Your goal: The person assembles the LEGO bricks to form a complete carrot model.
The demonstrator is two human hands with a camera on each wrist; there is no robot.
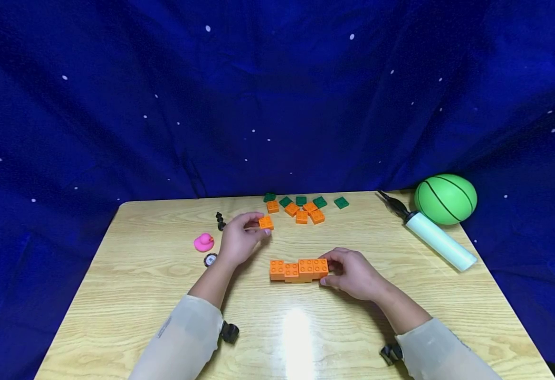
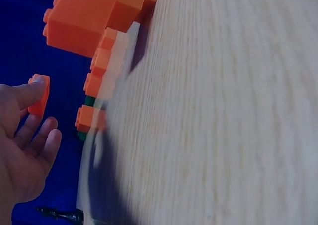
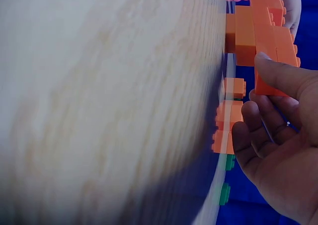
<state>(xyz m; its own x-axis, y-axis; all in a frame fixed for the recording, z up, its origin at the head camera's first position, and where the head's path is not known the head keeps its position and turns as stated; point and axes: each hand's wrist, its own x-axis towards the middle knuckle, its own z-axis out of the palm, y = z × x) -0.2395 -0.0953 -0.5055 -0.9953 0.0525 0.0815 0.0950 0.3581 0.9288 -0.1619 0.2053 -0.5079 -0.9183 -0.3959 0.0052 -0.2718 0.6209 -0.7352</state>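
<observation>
Between thumb and fingers, my left hand (image 1: 240, 238) pinches a single orange building brick (image 1: 266, 222), held above the table in the left wrist view. My right hand (image 1: 353, 273) grips the right end of a joined row of orange bricks (image 1: 305, 268). In the right wrist view, the thumb lies on the face of this brick assembly (image 3: 266, 31), which has upper bricks set on lower ones. Beyond the hands, several loose orange bricks (image 1: 302, 217) and several flat green bricks (image 1: 341, 202) lie near the back edge.
Left of my left hand are a pink rubber duck (image 1: 203, 243), a black chess piece (image 1: 220, 220) and a round black-and-white chip (image 1: 210, 259). A green ball (image 1: 446, 199) and a hand pump (image 1: 441, 241) lie at the right back. Behind the wooden table (image 1: 130, 295) hangs a blue curtain (image 1: 277, 95).
</observation>
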